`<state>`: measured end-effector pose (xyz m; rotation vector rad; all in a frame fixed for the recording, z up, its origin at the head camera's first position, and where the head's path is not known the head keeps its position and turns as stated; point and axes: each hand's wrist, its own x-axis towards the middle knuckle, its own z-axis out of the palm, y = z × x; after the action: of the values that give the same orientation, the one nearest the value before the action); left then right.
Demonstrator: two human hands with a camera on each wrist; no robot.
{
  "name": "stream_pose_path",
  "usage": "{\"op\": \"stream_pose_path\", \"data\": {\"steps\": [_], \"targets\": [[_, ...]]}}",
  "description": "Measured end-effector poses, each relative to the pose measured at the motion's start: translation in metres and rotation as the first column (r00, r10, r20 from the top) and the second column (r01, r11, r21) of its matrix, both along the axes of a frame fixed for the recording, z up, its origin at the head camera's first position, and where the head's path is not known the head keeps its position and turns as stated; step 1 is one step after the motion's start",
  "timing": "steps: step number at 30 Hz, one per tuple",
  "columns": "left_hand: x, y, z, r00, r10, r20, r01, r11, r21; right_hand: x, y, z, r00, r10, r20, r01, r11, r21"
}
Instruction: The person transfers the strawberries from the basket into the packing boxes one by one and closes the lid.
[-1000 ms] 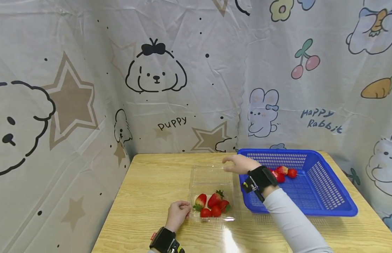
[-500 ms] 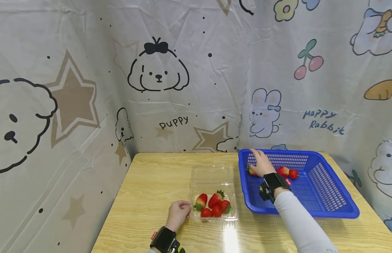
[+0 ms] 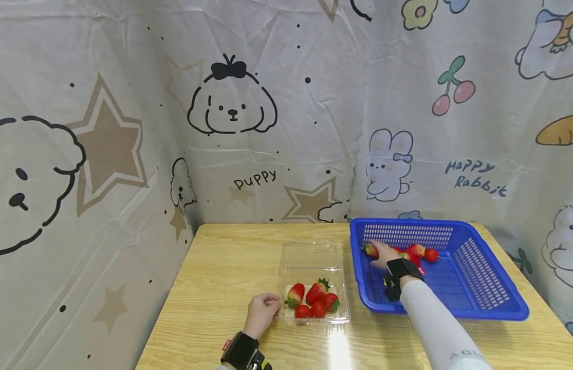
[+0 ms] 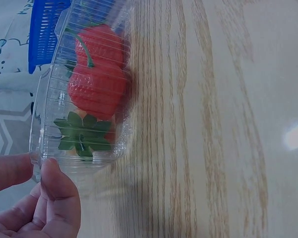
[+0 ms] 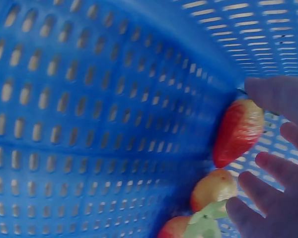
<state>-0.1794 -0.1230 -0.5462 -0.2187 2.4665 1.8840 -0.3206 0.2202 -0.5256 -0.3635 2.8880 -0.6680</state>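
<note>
My left hand (image 3: 262, 314) pinches the left rim of a clear plastic clamshell box (image 4: 47, 114) between thumb and forefinger. The box lies with its lid (image 3: 311, 254) folded back, and several strawberries (image 3: 316, 291) and small round red fruits (image 3: 302, 311) sit in its near half. Inside the blue basket (image 3: 445, 303), my right hand (image 3: 384, 254) reaches down with its fingers spread. Its thumb and fingertips are right at a red-and-yellow strawberry (image 5: 238, 133) by the basket wall. Another pale-topped strawberry (image 5: 214, 190) lies close to the fingertips, beside a green leaf (image 5: 204, 223).
Several more strawberries (image 3: 416, 251) and a round red fruit (image 3: 431, 255) lie along the basket's far side. Basket and box stand side by side on a wooden table (image 3: 230, 257). A printed curtain (image 3: 277, 128) hangs behind and to the left.
My right hand has moved right from over the box's lid, across the basket's left wall, and down among the strawberries. My left hand stays at the box rim.
</note>
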Motion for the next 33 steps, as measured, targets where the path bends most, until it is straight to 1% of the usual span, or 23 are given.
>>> {"op": "stream_pose_path", "data": {"steps": [3, 6, 11, 14, 15, 16, 17, 18, 19, 20, 21, 22, 23, 24, 25, 26, 27, 28, 29, 30, 33], "targets": [[-0.001, 0.000, 0.000, 1.000, 0.001, 0.000, -0.001, 1.000, -0.001, 0.006, -0.002, 0.005, 1.000, 0.005, 0.031, -0.006, 1.000, 0.019], [-0.001, 0.000, 0.000, 1.000, 0.004, -0.002, -0.004, 1.000, -0.002, 0.009, -0.005, 0.006, 1.000, -0.004, 0.019, 0.004, 0.999, 0.032], [-0.002, 0.000, 0.000, 1.000, 0.005, -0.004, -0.005, 1.000, 0.000, 0.007, -0.006, 0.002, 0.998, -0.054, 0.020, 0.053, 0.998, 0.024], [-0.001, 0.000, 0.000, 1.000, 0.003, 0.000, -0.003, 1.000, -0.001, 0.001, -0.004, -0.004, 0.997, -0.071, 0.022, 0.071, 0.997, 0.006], [-0.001, 0.000, 0.000, 1.000, 0.002, -0.001, -0.002, 1.000, -0.003, -0.004, -0.002, -0.010, 0.997, -0.071, 0.015, 0.071, 0.997, 0.001], [-0.001, 0.000, 0.000, 1.000, 0.001, 0.000, -0.001, 1.000, -0.003, -0.008, 0.000, -0.018, 0.999, -0.050, -0.012, 0.050, 0.999, -0.005], [-0.001, 0.000, 0.000, 1.000, 0.001, -0.001, -0.001, 1.000, -0.004, -0.013, 0.004, -0.028, 0.999, -0.024, -0.037, 0.023, 1.000, -0.014], [-0.001, 0.000, 0.000, 1.000, 0.002, 0.000, -0.002, 1.000, -0.003, -0.028, 0.014, -0.052, 0.996, 0.010, -0.088, -0.012, 1.000, -0.023], [-0.001, 0.000, 0.000, 1.000, 0.003, 0.000, -0.003, 1.000, -0.004, -0.044, 0.024, -0.080, 0.987, 0.050, -0.151, -0.056, 0.998, -0.034], [-0.001, 0.000, 0.001, 1.000, 0.003, 0.001, -0.003, 1.000, -0.004, -0.059, 0.034, -0.108, 0.979, 0.083, -0.186, -0.089, 0.996, -0.025], [-0.001, 0.000, 0.001, 1.000, 0.004, 0.002, -0.004, 1.000, -0.002, -0.075, 0.045, -0.137, 0.966, 0.112, -0.233, -0.118, 0.993, -0.015], [0.000, 0.000, 0.001, 1.000, 0.004, 0.005, -0.004, 1.000, 0.001, -0.091, 0.056, -0.167, 0.944, 0.147, -0.294, -0.160, 0.987, -0.018], [0.000, 0.000, 0.001, 1.000, 0.004, 0.006, -0.004, 1.000, 0.001, -0.108, 0.067, -0.195, 0.931, 0.162, -0.326, -0.179, 0.984, -0.021], [0.000, 0.000, 0.001, 1.000, 0.005, 0.008, -0.005, 1.000, 0.003, -0.122, 0.075, -0.216, 0.932, 0.161, -0.326, -0.175, 0.984, -0.015], [0.000, 0.001, 0.001, 1.000, 0.004, 0.008, -0.004, 1.000, 0.004, -0.125, 0.076, -0.220, 0.943, 0.154, -0.294, -0.165, 0.986, -0.016], [0.000, 0.001, 0.001, 1.000, 0.004, 0.008, -0.004, 1.000, 0.007, -0.125, 0.075, -0.220, 0.957, 0.143, -0.252, -0.150, 0.989, -0.008], [0.000, 0.001, 0.001, 1.000, 0.004, 0.009, -0.004, 1.000, 0.009, -0.124, 0.075, -0.218, 0.947, 0.156, -0.280, -0.170, 0.985, -0.026], [0.000, 0.001, 0.001, 1.000, 0.004, 0.009, -0.004, 1.000, 0.011, -0.119, 0.074, -0.209, 0.945, 0.172, -0.280, -0.192, 0.980, -0.047], [0.000, 0.001, 0.001, 1.000, 0.004, 0.008, -0.005, 1.000, 0.013, -0.106, 0.066, -0.186, 0.964, 0.155, -0.215, -0.168, 0.985, -0.043], [0.000, 0.001, 0.001, 1.000, 0.004, 0.007, -0.005, 1.000, 0.014, -0.092, 0.057, -0.160, 0.979, 0.137, -0.151, -0.145, 0.989, -0.040], [0.000, 0.001, 0.001, 1.000, 0.004, 0.006, -0.004, 1.000, 0.014, -0.046, 0.034, -0.077, 0.995, 0.095, -0.043, -0.098, 0.992, -0.083]]}}
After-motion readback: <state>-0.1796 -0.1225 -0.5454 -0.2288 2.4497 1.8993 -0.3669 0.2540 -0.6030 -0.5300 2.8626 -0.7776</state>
